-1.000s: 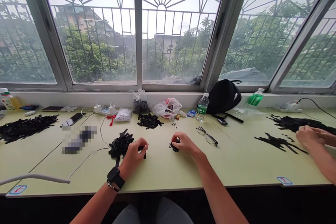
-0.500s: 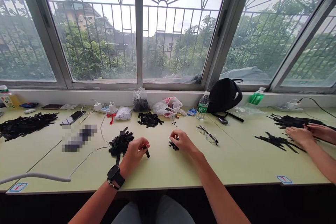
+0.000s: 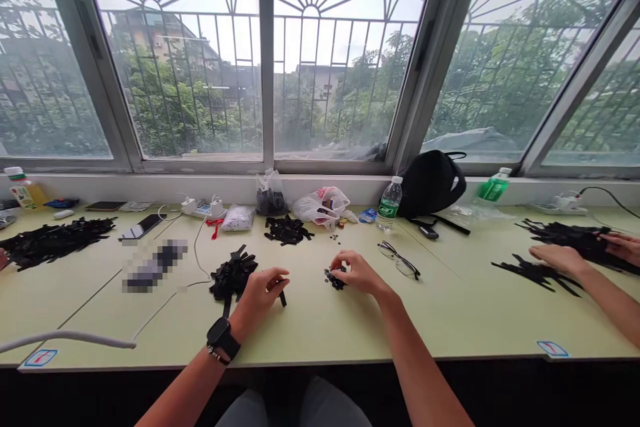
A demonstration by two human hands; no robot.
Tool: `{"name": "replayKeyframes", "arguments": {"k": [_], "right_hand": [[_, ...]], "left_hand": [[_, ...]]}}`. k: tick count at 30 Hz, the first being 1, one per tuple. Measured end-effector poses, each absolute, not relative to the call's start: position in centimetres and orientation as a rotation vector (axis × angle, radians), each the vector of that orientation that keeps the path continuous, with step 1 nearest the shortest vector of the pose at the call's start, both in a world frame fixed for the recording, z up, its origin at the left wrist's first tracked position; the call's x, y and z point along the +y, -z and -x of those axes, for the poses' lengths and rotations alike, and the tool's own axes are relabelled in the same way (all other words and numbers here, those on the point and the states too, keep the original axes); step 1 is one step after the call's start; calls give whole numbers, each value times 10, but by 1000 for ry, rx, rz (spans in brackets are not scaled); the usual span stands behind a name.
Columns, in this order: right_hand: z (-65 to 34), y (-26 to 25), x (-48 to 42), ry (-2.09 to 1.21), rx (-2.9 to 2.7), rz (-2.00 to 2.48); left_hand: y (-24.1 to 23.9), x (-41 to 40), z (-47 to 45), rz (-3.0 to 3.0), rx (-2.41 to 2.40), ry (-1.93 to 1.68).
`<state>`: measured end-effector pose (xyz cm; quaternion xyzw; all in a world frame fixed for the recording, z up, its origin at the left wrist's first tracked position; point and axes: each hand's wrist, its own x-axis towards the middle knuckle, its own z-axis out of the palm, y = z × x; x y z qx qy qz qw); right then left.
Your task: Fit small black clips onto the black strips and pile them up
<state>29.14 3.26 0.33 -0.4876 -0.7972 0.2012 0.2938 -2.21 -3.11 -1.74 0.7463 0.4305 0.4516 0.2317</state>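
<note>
Black strips (image 3: 233, 275) lie in a loose heap on the counter (image 3: 310, 330), and I'm using that heap as my landmark on the head camera feed. The left hand (image 3: 260, 293) sits just right of the heap, its fingers closed narrow and pinching a single black strip (image 3: 283, 298), whose end hangs down toward the counter. A black wristwatch (image 3: 223, 338) shows on that wrist.

Farther right of the heap, the right hand (image 3: 359, 273) curves low, with its fingertips (image 3: 340, 261) at a small cluster of black pieces (image 3: 335, 278). I can't tell from here whether it's gripping any of them or only touching them. So the left hand is working on one strip and the right on the small pieces.

Beyond the right hand, well right of the heap, lie eyeglasses (image 3: 399, 260). Behind the heap are a smaller pile of black strips (image 3: 286, 229), a clear plastic bag of dark pieces (image 3: 269, 195), and a white plastic bag (image 3: 323, 205). A blurred patch (image 3: 155, 265) sits left of the heap. At the far right, a co-worker's hands (image 3: 560, 259) are at separate black strips (image 3: 537, 273).
</note>
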Motion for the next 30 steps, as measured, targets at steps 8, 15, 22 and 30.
{"name": "replayKeyframes", "arguments": {"k": [8,15,22,30], "right_hand": [[-293,8,36,-527,-2114,1340],[-290,-1,34,-487,-2060,1280],[-260,5,32,-384,-2033,1109],[-201,14,18,-84,-2369,1008]], "left_hand": [[20,-29,21,-1958,1173,-1243],[13,-34,20,-1967,1184,-1247],[11,-36,17,-1951,1190,-1204],[7,-37,18,-2066,1209,-1224]]}}
